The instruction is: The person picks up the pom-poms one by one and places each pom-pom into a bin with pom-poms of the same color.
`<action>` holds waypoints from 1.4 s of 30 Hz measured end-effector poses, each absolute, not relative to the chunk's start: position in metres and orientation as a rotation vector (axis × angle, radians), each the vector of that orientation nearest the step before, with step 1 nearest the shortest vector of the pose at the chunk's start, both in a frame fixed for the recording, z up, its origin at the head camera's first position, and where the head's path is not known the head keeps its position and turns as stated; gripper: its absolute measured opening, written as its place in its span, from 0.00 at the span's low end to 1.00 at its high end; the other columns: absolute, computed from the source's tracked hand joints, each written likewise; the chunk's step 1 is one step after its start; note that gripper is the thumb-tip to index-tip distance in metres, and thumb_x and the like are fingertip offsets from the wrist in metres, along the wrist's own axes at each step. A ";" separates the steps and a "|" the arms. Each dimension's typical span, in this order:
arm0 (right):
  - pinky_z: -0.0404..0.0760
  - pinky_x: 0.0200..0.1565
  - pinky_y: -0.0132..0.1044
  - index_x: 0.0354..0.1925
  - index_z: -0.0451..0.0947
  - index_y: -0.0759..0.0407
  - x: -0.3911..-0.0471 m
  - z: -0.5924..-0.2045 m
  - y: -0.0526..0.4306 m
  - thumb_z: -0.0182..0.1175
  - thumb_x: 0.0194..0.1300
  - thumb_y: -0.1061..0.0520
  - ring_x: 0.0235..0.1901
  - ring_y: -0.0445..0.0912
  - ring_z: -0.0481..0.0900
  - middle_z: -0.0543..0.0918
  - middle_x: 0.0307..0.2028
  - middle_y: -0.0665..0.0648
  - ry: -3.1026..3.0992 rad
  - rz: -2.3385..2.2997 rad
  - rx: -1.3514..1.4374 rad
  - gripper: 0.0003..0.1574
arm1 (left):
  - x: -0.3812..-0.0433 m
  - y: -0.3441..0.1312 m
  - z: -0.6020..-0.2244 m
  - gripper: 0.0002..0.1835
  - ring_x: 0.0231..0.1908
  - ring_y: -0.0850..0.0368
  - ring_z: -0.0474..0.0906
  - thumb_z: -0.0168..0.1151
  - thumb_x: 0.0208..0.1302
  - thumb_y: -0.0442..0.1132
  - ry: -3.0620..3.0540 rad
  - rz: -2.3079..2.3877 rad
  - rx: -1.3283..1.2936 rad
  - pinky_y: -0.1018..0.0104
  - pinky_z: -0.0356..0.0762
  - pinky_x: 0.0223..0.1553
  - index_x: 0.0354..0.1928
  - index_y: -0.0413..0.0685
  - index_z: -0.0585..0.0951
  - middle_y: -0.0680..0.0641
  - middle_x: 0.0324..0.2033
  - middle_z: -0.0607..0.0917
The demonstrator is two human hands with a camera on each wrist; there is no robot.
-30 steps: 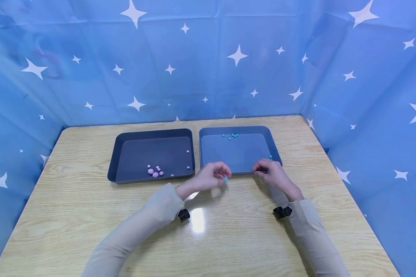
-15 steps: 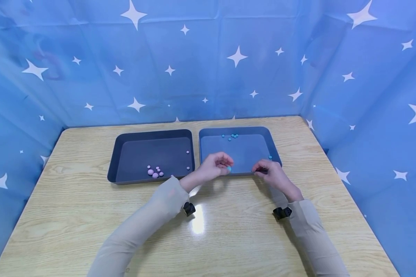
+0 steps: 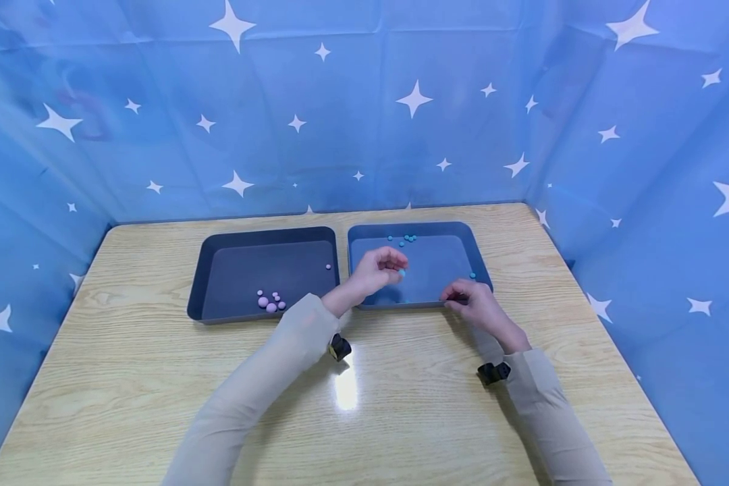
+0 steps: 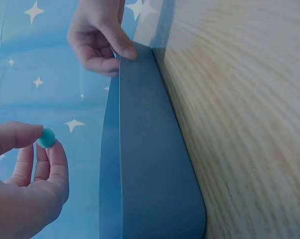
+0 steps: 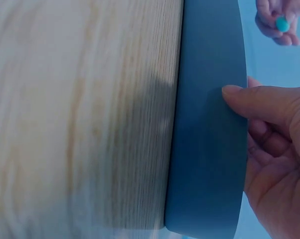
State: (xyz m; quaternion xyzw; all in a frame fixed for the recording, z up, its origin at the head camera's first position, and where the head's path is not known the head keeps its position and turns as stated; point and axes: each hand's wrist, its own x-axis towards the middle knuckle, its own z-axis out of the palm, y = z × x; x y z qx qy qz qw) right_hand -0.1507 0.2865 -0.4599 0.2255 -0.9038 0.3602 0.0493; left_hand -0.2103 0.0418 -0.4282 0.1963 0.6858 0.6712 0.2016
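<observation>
Between thumb and fingertips my left hand (image 3: 376,271) pinches a small teal ball (image 4: 46,138), held over the left part of the blue tray (image 3: 437,260). My right hand (image 3: 476,302) grips that tray's near rim toward its right end; in the right wrist view the thumb (image 5: 257,99) lies on the outer wall and the fingers go behind it. Several smaller teal balls (image 3: 410,238) lie near the tray's back wall. Another teal ball (image 3: 472,275) sits by the right wall, just beyond my right hand.
To the left stands a dark tray (image 3: 197,283) with several pale purple balls (image 3: 264,302) grouped near its front and one purple ball (image 3: 328,266) at its right side. Both trays rest on a wooden table (image 3: 401,412), with a blue starry curtain (image 3: 364,101) behind and at the sides.
My left hand has moved away from me with the teal ball, from in front of the blue tray's near rim to above its inside. The right hand stays at the rim.
</observation>
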 end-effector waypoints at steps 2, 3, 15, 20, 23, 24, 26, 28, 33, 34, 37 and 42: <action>0.80 0.34 0.35 0.29 0.80 0.64 -0.151 -0.460 0.287 0.63 0.51 0.75 0.31 0.47 0.79 0.82 0.30 0.56 -2.752 1.088 0.691 0.09 | -0.214 0.043 -0.429 0.15 0.47 0.40 0.74 0.55 0.57 0.21 1.919 1.891 0.531 0.67 0.76 0.43 0.47 0.29 0.75 0.31 0.47 0.78; 0.80 0.34 0.35 0.29 0.80 0.64 -0.150 -0.460 0.287 0.63 0.51 0.75 0.31 0.47 0.79 0.82 0.30 0.56 -2.752 1.088 0.694 0.09 | -0.215 0.044 -0.429 0.14 0.46 0.42 0.75 0.55 0.57 0.21 1.920 1.896 0.520 0.67 0.77 0.43 0.47 0.29 0.75 0.31 0.47 0.78; 0.81 0.34 0.37 0.28 0.80 0.64 -0.150 -0.458 0.287 0.64 0.51 0.75 0.31 0.47 0.79 0.82 0.29 0.56 -2.733 1.082 0.715 0.09 | -0.234 0.057 -0.428 0.14 0.45 0.49 0.76 0.56 0.60 0.23 1.999 1.902 0.390 0.67 0.76 0.45 0.49 0.32 0.76 0.34 0.48 0.78; 0.81 0.34 0.38 0.28 0.80 0.63 -0.150 -0.457 0.285 0.64 0.51 0.75 0.31 0.47 0.79 0.81 0.29 0.55 -2.738 1.082 0.712 0.09 | -0.240 0.061 -0.425 0.14 0.44 0.50 0.76 0.56 0.61 0.23 2.008 1.909 0.352 0.67 0.76 0.46 0.50 0.31 0.76 0.34 0.48 0.78; 0.81 0.34 0.38 0.29 0.80 0.63 -0.150 -0.457 0.285 0.64 0.52 0.74 0.31 0.47 0.79 0.81 0.29 0.55 -2.740 1.086 0.714 0.09 | -0.243 0.063 -0.425 0.14 0.43 0.51 0.76 0.56 0.61 0.24 2.017 1.909 0.326 0.68 0.76 0.46 0.49 0.31 0.76 0.34 0.48 0.78; 0.81 0.34 0.38 0.29 0.80 0.63 -0.150 -0.456 0.285 0.64 0.52 0.74 0.31 0.47 0.79 0.81 0.29 0.54 -2.743 1.085 0.713 0.09 | -0.245 0.064 -0.425 0.13 0.43 0.52 0.76 0.56 0.61 0.24 2.023 1.909 0.318 0.68 0.76 0.46 0.49 0.32 0.76 0.33 0.49 0.78; 0.80 0.34 0.38 0.29 0.80 0.63 -0.149 -0.456 0.285 0.63 0.52 0.74 0.31 0.47 0.79 0.82 0.30 0.54 -2.744 1.086 0.712 0.09 | -0.247 0.065 -0.424 0.12 0.43 0.51 0.76 0.56 0.61 0.24 2.035 1.909 0.301 0.68 0.76 0.46 0.48 0.33 0.77 0.33 0.49 0.78; 0.80 0.34 0.38 0.29 0.80 0.63 -0.149 -0.456 0.285 0.63 0.52 0.74 0.31 0.47 0.79 0.82 0.30 0.55 -2.745 1.085 0.712 0.09 | -0.249 0.066 -0.423 0.12 0.43 0.51 0.76 0.57 0.61 0.24 2.037 1.912 0.282 0.68 0.76 0.46 0.48 0.33 0.77 0.33 0.49 0.77; 0.81 0.33 0.37 0.29 0.80 0.63 -0.149 -0.457 0.285 0.64 0.52 0.74 0.31 0.47 0.79 0.81 0.29 0.55 -2.736 1.079 0.717 0.09 | -0.253 0.068 -0.421 0.14 0.45 0.50 0.76 0.55 0.61 0.23 2.020 1.918 0.240 0.67 0.76 0.47 0.50 0.32 0.76 0.33 0.49 0.77; 0.80 0.33 0.37 0.29 0.80 0.63 -0.149 -0.457 0.285 0.64 0.52 0.75 0.31 0.47 0.79 0.81 0.29 0.55 -2.735 1.079 0.717 0.09 | -0.254 0.069 -0.420 0.14 0.46 0.50 0.76 0.55 0.61 0.23 2.020 1.918 0.233 0.67 0.76 0.47 0.50 0.33 0.76 0.34 0.49 0.78; 0.80 0.33 0.37 0.29 0.80 0.63 -0.150 -0.458 0.285 0.64 0.51 0.75 0.30 0.48 0.79 0.81 0.29 0.56 -2.725 1.082 0.726 0.10 | -0.256 0.069 -0.419 0.14 0.46 0.49 0.76 0.55 0.61 0.23 2.030 1.914 0.218 0.67 0.75 0.47 0.50 0.33 0.76 0.37 0.47 0.79; 0.80 0.33 0.37 0.28 0.80 0.63 -0.150 -0.458 0.285 0.64 0.51 0.75 0.31 0.47 0.79 0.81 0.29 0.56 -2.722 1.085 0.724 0.10 | -0.258 0.069 -0.420 0.15 0.47 0.49 0.76 0.55 0.62 0.25 2.036 1.903 0.210 0.65 0.75 0.49 0.52 0.32 0.75 0.38 0.47 0.79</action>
